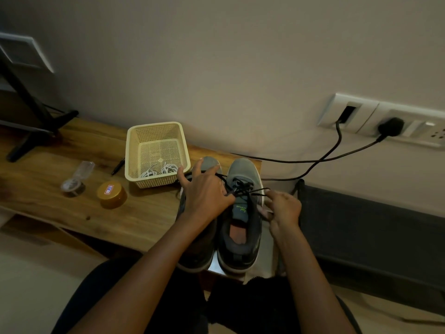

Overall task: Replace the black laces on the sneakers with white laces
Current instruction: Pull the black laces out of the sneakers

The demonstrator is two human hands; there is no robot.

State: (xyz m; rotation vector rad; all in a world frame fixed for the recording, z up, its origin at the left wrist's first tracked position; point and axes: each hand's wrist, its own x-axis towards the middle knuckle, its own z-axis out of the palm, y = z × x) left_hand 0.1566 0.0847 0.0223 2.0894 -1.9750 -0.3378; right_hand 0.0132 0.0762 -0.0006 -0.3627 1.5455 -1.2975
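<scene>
Two grey sneakers stand side by side at the right end of the wooden table (72,169), toes toward the wall. The right sneaker (243,213) carries loosened black laces (243,189) across its eyelets. My left hand (204,196) lies over the left sneaker (209,165), its thumb and a finger pinching the black lace at the right shoe's left edge while the other fingers spread. My right hand (284,208) pinches the other lace end at the shoe's right side. White laces (160,170) lie coiled in a cream plastic basket (134,145).
On the table left of the basket sit a brown jar with an orange lid (112,194), a small clear-wrapped item (74,184) and a black pen (118,166). A black stand (31,131) is at far left. Wall sockets with black cables (337,155) are at right, above a dark case (373,227).
</scene>
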